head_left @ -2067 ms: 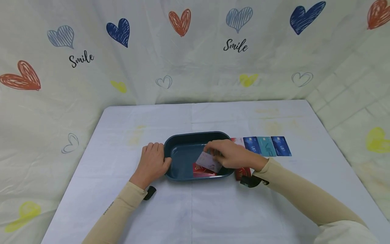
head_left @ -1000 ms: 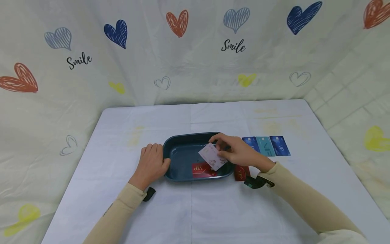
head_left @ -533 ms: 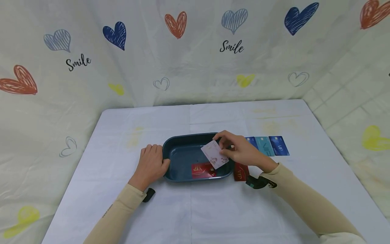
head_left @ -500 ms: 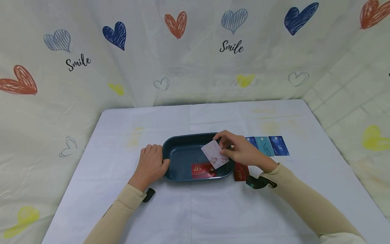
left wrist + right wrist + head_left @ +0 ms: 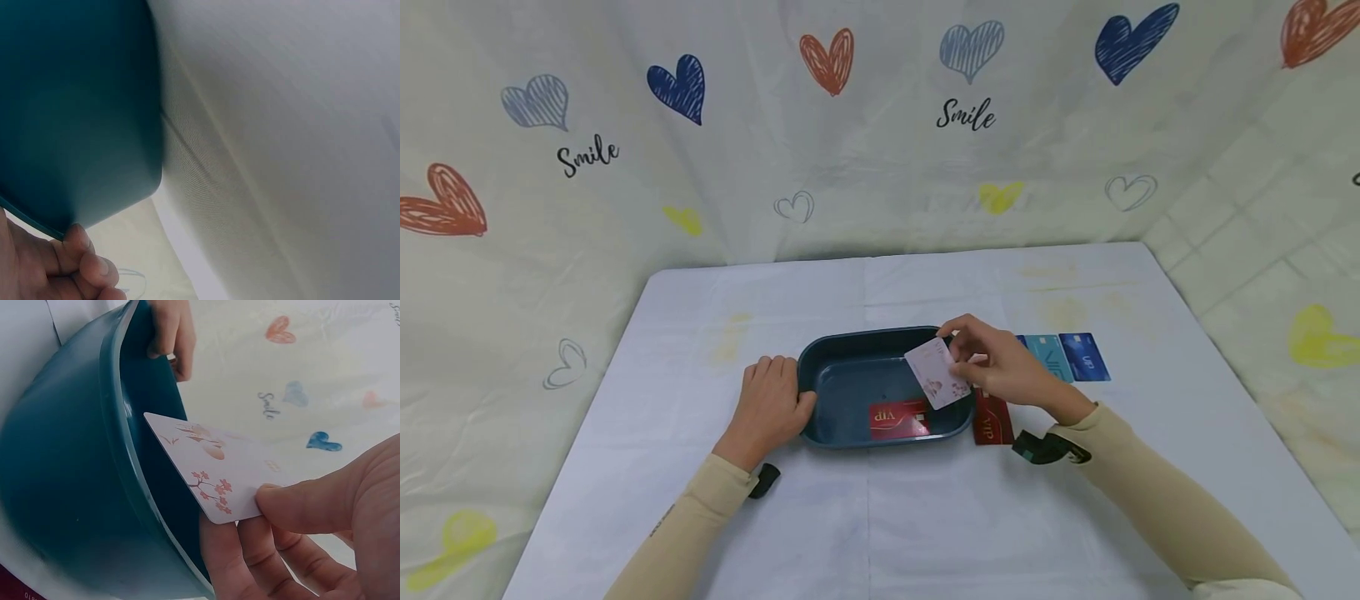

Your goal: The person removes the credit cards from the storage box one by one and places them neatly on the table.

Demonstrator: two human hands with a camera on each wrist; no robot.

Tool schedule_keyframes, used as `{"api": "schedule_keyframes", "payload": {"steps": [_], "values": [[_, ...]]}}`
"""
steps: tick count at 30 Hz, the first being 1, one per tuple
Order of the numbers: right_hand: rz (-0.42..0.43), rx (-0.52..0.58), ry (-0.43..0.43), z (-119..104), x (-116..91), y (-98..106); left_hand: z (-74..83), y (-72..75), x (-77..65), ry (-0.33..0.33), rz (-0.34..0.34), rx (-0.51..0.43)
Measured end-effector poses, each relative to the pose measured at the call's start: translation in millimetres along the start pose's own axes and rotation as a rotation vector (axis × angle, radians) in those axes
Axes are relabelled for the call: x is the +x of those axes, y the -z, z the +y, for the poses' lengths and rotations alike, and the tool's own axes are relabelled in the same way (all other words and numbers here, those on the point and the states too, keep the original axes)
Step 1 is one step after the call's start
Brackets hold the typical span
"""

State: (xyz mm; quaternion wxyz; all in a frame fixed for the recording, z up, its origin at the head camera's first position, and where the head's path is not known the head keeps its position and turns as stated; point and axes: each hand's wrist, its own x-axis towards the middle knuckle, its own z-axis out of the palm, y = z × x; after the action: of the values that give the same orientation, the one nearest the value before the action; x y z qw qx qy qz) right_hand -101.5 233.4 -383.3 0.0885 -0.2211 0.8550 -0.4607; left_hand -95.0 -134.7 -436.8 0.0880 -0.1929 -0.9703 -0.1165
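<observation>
A deep blue-teal rectangular dish (image 5: 857,375) stands on the white table. My left hand (image 5: 767,408) grips its left end, thumb at the rim and fingers outside; the left wrist view shows curled fingertips (image 5: 94,265) at the edge. Between thumb and fingers, my right hand (image 5: 1000,362) pinches a pale pink card (image 5: 937,372) over the dish's right end. Blossoms and a bird-like print show on that card in the right wrist view. A red VIP card (image 5: 898,419) lies flat inside the dish, near its front wall.
Right of the dish, another red VIP card (image 5: 992,418) lies on the table (image 5: 880,517). Behind the right hand runs a row of cards, a teal one (image 5: 1049,357) and a dark blue one (image 5: 1084,357) among them, partly covered. A heart-printed cloth (image 5: 880,150) hangs behind.
My right hand has lifted the pale card off the red one and carried it right and slightly back, tilting it towards the camera. The left hand keeps its hold on the dish.
</observation>
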Motion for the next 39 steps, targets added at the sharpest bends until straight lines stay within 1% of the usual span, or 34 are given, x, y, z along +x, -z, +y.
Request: {"api": "schedule_keyframes", "payload": {"steps": [11, 15, 19, 26, 30, 36, 39], "values": [[0.026, 0.029, -0.026, 5.8, -8.5, 8.1, 0.3, -1.3, -1.8, -0.003, 0.01, 0.003], [0.051, 0.025, -0.038, 7.5, -11.5, 11.0, 0.9, -1.2, -2.0, -0.004, 0.007, 0.008], [0.08, 0.011, -0.027, 9.6, -14.5, 14.2, 2.0, 0.5, -1.4, -0.006, 0.002, 0.012], [0.092, 0.02, -0.072, 14.4, -22.4, 20.7, 3.2, 3.9, -0.2, 0.001, -0.016, 0.014], [0.1, 0.026, -0.081, 16.7, -26.6, 24.3, 2.9, 4.5, -0.5, 0.003, -0.019, 0.02], [0.134, 0.015, -0.116, 17.3, -32.9, 27.5, 2.6, 2.1, -0.7, -0.002, -0.01, 0.026], [0.153, 0.012, -0.115, 17.6, -36.1, 28.2, 2.8, 2.3, -0.6, -0.002, -0.008, 0.028]]}}
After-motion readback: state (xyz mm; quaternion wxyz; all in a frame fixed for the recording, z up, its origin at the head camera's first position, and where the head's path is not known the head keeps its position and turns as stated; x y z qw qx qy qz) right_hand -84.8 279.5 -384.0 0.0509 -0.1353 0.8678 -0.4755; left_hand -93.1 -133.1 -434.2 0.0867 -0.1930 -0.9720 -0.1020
